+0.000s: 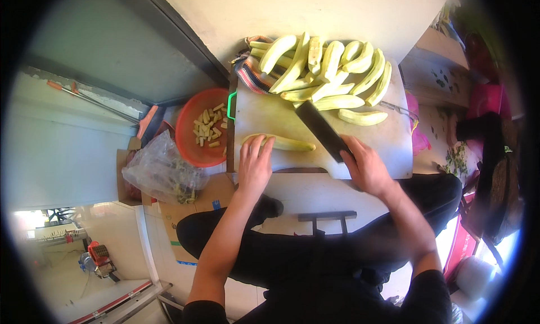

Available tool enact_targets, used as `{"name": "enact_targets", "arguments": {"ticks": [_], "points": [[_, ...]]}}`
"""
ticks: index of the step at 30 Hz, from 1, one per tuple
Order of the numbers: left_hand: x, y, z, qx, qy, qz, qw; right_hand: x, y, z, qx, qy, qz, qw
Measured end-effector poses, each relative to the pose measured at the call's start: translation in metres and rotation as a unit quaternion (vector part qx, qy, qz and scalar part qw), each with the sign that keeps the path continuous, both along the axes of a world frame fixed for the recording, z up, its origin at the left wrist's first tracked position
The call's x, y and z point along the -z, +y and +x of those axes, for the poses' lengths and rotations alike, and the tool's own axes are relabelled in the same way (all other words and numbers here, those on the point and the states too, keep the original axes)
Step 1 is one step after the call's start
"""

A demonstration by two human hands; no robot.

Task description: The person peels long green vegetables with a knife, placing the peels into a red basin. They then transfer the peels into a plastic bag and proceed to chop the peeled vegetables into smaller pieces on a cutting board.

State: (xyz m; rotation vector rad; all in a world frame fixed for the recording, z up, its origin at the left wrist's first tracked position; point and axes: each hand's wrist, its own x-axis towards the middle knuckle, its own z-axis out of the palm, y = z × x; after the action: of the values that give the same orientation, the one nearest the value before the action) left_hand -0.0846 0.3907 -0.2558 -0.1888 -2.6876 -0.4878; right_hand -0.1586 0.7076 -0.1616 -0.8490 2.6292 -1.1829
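A peeled, pale green vegetable, long like an eggplant (293, 143), lies crosswise near the front of a white cutting board (253, 113). The fingers of my left hand (256, 161) rest on its left end. My right hand (366, 163) grips the handle of a cleaver (321, 129), whose dark, broad blade points up and left over the board, apart from that vegetable. Behind the blade several more peeled vegetables (333, 62) are heaped at the back of the board, partly on a striped cloth (253, 77). One single piece (363, 117) lies in front of the heap.
Left of the board, a red plastic basin (185, 129) holds cut pieces (206, 125). A clear plastic bag (152, 167) lies beside it. A metal utensil (396, 108) sits at the board's right edge, near a pink bag (417, 134). A wall rises behind the board.
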Motion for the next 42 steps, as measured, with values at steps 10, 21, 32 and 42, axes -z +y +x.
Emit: {"name": "enact_targets", "arguments": {"ticks": [10,21,32,42], "points": [[0.03,0.017,-0.005,-0.107,0.111,0.049,0.987,-0.027,-0.072,-0.05,-0.272,0.113,0.161,0.942],[0.034,0.017,-0.006,-0.099,0.16,0.068,0.98,-0.034,-0.129,-0.072,-0.333,0.041,0.207,0.919],[0.035,0.014,-0.002,-0.101,0.155,0.062,0.981,-0.042,-0.123,-0.075,-0.337,-0.043,0.308,0.889],[0.028,0.011,0.015,-0.065,0.108,0.104,0.987,-0.062,0.042,-0.036,-0.194,-0.075,0.38,0.901]]}}
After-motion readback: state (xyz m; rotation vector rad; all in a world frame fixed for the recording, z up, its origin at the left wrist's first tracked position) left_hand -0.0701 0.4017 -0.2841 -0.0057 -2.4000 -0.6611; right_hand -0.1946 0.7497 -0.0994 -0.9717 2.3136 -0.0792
